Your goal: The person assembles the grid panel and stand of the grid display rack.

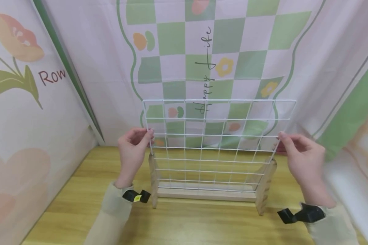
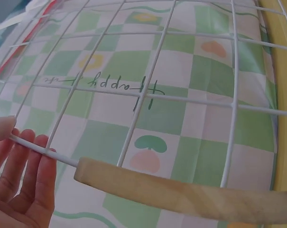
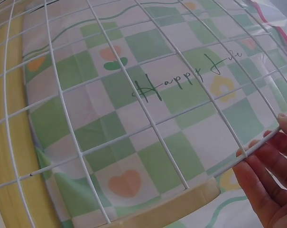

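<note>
A white wire grid panel stands upright between the two side pieces of a wooden stand. My left hand pinches the panel's left edge wire between thumb and fingers, just above the left wooden side piece. On the opposite edge, my right hand pinches the wire in the same way, above the right side piece. Both wrist views show the thumb on one side of the wire and fingertips on the other. The panel's lower edge is close to the stand's crossbar; contact there is hard to tell.
The stand rests on a yellow wood-grain table. Behind it hangs a cloth with green and white checks and lettering. A flower-printed panel rises along the left, and another printed cloth hangs on the right.
</note>
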Demonstrator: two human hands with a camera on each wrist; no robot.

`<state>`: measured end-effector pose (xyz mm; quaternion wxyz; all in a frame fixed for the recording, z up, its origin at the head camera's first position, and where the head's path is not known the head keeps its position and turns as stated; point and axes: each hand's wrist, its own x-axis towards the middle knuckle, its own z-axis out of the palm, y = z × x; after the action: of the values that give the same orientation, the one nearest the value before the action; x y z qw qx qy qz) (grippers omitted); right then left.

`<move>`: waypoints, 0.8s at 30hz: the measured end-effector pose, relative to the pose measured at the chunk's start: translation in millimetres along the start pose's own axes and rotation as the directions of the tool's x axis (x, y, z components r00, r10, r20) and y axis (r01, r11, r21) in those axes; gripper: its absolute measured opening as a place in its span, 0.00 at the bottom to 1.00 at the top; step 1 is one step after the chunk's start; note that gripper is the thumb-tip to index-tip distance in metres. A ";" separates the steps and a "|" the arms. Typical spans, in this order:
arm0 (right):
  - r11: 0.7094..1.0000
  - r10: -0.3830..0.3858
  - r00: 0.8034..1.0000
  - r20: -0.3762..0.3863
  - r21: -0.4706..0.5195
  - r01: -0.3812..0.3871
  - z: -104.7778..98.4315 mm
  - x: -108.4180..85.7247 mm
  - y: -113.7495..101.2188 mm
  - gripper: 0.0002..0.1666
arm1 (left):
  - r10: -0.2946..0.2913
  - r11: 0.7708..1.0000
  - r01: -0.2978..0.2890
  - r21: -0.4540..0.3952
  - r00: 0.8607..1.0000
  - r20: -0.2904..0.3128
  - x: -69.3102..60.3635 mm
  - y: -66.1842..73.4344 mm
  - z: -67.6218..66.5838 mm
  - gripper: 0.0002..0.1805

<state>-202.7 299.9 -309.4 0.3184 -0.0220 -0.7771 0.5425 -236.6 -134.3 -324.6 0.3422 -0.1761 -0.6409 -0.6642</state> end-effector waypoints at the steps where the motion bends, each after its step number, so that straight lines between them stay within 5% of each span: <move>1: 0.999 -0.004 1.000 0.004 0.036 0.004 1.1 1.1 3.0 0.14 | -0.004 1.000 0.004 -0.005 1.000 0.001 -0.8 -1.3 0.2 0.09; 6: 0.990 -0.017 1.000 0.016 0.137 0.015 3.2 3.2 10.6 0.13 | -0.033 0.999 0.033 -0.020 0.999 0.004 -3.4 -4.3 0.7 0.10; 19: 0.988 -0.021 0.999 0.027 0.151 0.017 -0.8 2.7 14.1 0.11 | -0.112 0.994 0.111 0.016 0.991 0.067 0.0 1.7 -1.1 0.10; 24: 0.997 -0.016 0.999 0.052 0.073 0.012 -0.1 -0.5 13.2 0.13 | -0.122 0.993 0.122 0.003 0.990 0.073 -1.5 0.1 -3.0 0.10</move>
<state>-206.4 305.2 -320.9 0.3026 0.0093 -0.7649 0.5685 -234.8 -136.8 -325.9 0.2774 -0.1608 -0.6622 -0.6773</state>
